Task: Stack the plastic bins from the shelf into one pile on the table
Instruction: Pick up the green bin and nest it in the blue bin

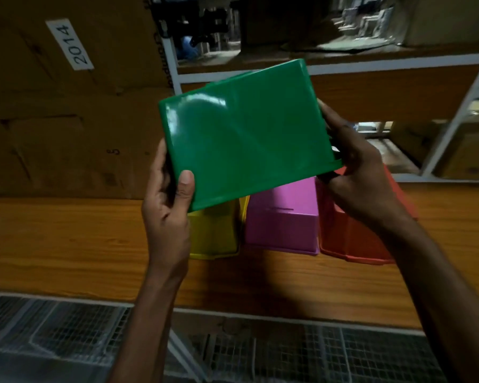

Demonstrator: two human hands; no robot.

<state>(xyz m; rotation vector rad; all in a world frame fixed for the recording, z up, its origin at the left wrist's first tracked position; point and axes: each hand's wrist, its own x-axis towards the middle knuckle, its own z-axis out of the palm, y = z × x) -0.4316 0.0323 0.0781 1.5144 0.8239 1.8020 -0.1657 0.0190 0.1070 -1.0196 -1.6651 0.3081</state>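
so the left hand (168,214) and right hand (357,172) have fingers (187,186) curled round the green bin (246,134). Slick plastic, might slip onto the pink bin (282,222) at 6 o'clock.

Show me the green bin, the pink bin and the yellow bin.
green bin (246,134), head view, middle of its broad flat face.
pink bin (282,230), head view, on its near wall.
yellow bin (213,233), head view, on its near wall.

The left grip (168,214) and right grip (362,175) are bare, on bare forearms (150,313), the left thumbnail short.
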